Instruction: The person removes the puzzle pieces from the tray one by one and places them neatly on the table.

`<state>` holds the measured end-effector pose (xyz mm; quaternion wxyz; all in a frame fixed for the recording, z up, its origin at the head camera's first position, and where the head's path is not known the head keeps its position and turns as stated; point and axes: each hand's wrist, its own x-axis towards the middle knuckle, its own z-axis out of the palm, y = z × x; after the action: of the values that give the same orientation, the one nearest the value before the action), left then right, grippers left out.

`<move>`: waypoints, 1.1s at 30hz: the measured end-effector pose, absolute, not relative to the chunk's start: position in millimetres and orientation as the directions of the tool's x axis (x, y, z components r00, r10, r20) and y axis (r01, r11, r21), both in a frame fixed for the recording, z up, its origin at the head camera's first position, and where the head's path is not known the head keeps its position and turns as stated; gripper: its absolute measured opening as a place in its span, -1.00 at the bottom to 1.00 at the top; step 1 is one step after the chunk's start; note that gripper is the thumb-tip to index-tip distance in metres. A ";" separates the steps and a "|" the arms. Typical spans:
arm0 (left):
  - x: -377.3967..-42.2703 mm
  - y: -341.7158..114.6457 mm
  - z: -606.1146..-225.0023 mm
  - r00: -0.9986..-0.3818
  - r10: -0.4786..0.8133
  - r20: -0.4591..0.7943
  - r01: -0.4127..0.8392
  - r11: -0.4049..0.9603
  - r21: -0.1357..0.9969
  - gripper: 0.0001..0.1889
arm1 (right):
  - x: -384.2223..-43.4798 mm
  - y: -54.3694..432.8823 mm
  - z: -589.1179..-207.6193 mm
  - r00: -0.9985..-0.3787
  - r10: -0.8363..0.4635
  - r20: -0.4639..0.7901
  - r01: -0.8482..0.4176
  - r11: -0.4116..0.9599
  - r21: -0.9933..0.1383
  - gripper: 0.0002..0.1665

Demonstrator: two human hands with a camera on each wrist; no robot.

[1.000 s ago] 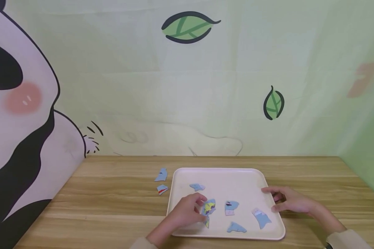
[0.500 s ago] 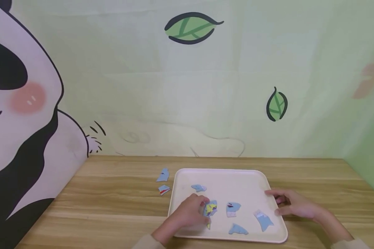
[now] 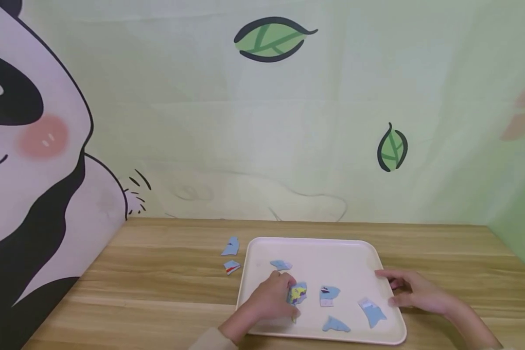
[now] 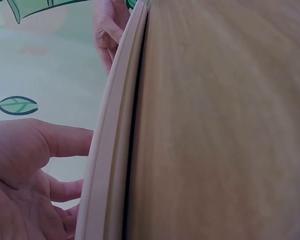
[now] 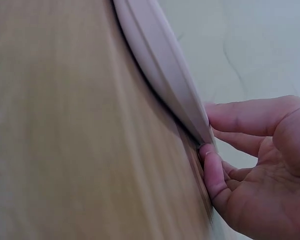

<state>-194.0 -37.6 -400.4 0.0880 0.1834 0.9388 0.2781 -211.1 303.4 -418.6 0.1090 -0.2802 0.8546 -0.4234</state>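
Note:
In the head view, my left hand [image 3: 273, 297] is over the left part of a white tray [image 3: 323, 253]. Its curled fingers and thumb hold a blue-and-yellow puzzle piece [image 3: 298, 292] on the tray by its left side. A yellow tip of another piece [image 3: 294, 319] shows under the thumb; the rest is hidden. On the tray's right side, my right hand [image 3: 420, 292] grips the rim. The right wrist view shows forefinger and thumb [image 5: 215, 175] at the tray edge [image 5: 162, 60]. In the left wrist view the tray wall hides the left fingertips.
Other blue puzzle pieces lie on the tray: one at upper left [image 3: 281, 265], one in the middle [image 3: 330, 292], one near the front [image 3: 336, 324] and one at right [image 3: 373, 312]. Two more pieces [image 3: 231, 246] lie on the wooden table [image 3: 170, 277], left of the tray.
My left hand has shifted slightly right, and its thumb now covers most of the lower yellow piece. The right hand stays at the rim. The head view has swung a little left.

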 end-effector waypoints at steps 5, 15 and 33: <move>-195.0 -37.4 -402.0 -0.917 0.394 -0.061 0.281 0.748 0.601 -0.44 | -209.3 303.1 -419.2 -0.822 -0.566 0.073 -0.399 0.479 -0.782 -0.35; -197.8 -41.0 -403.6 -0.936 0.351 -0.029 0.225 0.659 0.718 -0.47 | -207.3 303.2 -419.4 -0.837 -0.544 0.050 -0.367 0.491 -0.790 -0.34; -198.9 -55.4 -405.1 -0.929 0.369 -0.022 0.215 0.588 0.780 -0.61 | -207.7 303.8 -421.4 -0.835 -0.544 0.082 -0.382 0.468 -0.797 -0.35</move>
<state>-198.9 -55.4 -405.1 0.0909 0.1646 0.8864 0.4230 -207.7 303.8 -421.4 0.0920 -0.2719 0.8517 -0.4384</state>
